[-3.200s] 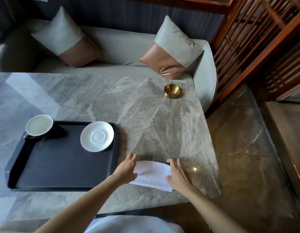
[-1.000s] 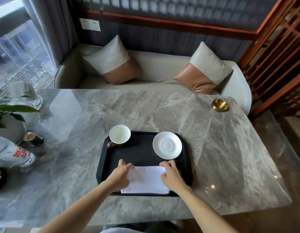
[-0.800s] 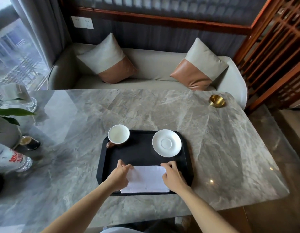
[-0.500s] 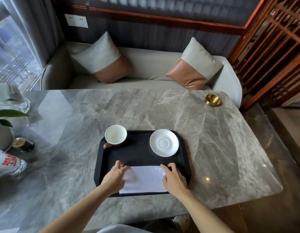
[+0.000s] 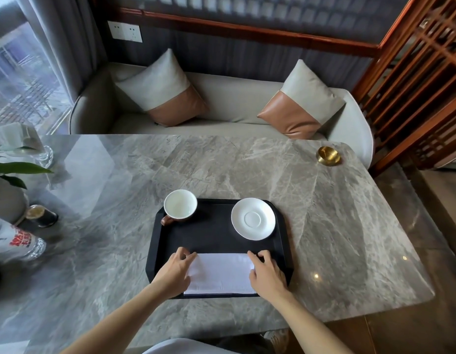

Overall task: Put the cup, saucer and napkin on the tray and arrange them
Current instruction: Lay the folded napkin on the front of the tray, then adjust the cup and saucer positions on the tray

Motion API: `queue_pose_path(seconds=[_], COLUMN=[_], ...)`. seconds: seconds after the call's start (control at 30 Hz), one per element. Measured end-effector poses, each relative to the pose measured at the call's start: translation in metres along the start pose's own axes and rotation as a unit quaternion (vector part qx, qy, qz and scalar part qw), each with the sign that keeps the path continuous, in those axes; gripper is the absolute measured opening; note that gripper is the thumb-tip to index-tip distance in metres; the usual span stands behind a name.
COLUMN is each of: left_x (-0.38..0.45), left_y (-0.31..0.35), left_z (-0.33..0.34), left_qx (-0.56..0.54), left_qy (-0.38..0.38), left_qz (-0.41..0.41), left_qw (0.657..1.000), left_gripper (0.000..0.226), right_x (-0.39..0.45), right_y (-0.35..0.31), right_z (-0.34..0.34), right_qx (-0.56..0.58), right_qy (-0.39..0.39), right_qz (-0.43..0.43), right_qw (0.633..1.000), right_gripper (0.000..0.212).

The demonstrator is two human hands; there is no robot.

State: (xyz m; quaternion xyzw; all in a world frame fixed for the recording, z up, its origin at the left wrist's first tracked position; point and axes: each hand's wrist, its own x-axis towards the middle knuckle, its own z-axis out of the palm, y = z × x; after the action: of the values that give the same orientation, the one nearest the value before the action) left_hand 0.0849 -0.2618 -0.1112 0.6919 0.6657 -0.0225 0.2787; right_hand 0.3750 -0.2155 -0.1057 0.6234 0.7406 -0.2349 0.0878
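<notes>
On the grey marble table [image 5: 324, 226], a black tray [image 5: 211, 238] is set, and all three pieces are found on it. The cup [image 5: 180, 207] is placed in the far left corner, its brown handle turned toward the near left. The white saucer [image 5: 253, 218] is laid in the far right corner, well apart from the cup. The folded white napkin [image 5: 220, 273] is spread flat along the near edge. The left hand [image 5: 174, 272] is pressed on the napkin's left side and the right hand [image 5: 267, 273] on its right side, fingers curled loosely over the cloth; whether it is pinched or merely pressed cannot be told. A small brass dish [image 5: 328, 156] is seen at the far right corner of the table.
</notes>
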Motion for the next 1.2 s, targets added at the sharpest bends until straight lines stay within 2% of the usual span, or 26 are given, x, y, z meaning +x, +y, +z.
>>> queue_pose_path(seconds=[0.17,0.3,0.5,0.6,0.77,0.93,1.2], left_x=[-0.003,-0.002,0.011,0.020,0.044,0.074,0.110], left_y=[-0.006,-0.015,-0.034,-0.047,-0.067,-0.076,-0.074], left_z=[-0.004,-0.031,-0.100,-0.137,-0.174,-0.181,-0.170], left_qx=[0.009,0.002,-0.016,-0.005,-0.002,0.004,-0.030], left_qy=[-0.003,0.032,0.112,0.126,0.150,0.125,0.024], left_qz=[0.000,-0.008,0.005,0.004,-0.003,-0.007,-0.027], left_qw=[1.000,0.999,0.994,0.992,0.989,0.992,0.999], left_gripper=[0.057,0.048,0.027,0.023,0.024,0.032,0.049], right_x=[0.002,0.006,0.017,0.025,0.043,0.066,0.094], right_y=[-0.005,-0.017,-0.066,-0.101,-0.154,-0.198,-0.230], right_z=[-0.012,-0.034,-0.059,-0.058,-0.041,-0.021,-0.001], right_qx=[0.027,0.016,0.087,0.099,0.104,0.080,0.032], right_qy=[-0.021,0.000,0.028,0.012,-0.012,-0.032,-0.047], right_qz=[0.020,0.029,-0.068,-0.127,-0.166,-0.179,-0.164], right_qw=[0.999,0.999,0.993,0.987,0.980,0.980,0.985], right_gripper=[0.054,0.029,0.034,0.036,0.037,0.045,0.041])
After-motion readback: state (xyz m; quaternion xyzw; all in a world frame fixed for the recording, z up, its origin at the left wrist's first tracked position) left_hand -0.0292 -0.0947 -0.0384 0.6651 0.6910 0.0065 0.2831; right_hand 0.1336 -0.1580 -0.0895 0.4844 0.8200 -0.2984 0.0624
